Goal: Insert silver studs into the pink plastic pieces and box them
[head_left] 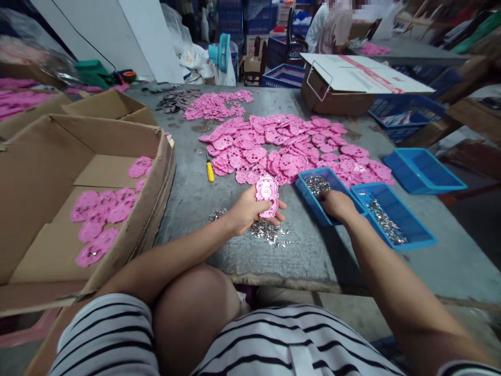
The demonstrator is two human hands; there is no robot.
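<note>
My left hand (250, 210) grips a pink plastic part (267, 190) with moulded recesses, thumb on its face and fingers behind it. Below that hand, a loose heap of small shiny metal pieces (266, 232) lies on the table. My right hand (337, 204) reaches into a blue tray (332, 221) of small metal pieces (317, 184). Its fingers are curled down among them, and the fingertips are hidden. Right of it stands a second blue tray (418, 242) with more metal pieces (387, 222). A large pile of pink parts (282, 143) spreads beyond both hands.
At left, a cardboard box (166, 172) holds several pink parts (92, 209). A yellow-handled tool (210, 171) lies near the pile. A third blue tray (425, 169) and a lidded carton (340, 102) stand to the right. Another person (326, 28) sits farther back.
</note>
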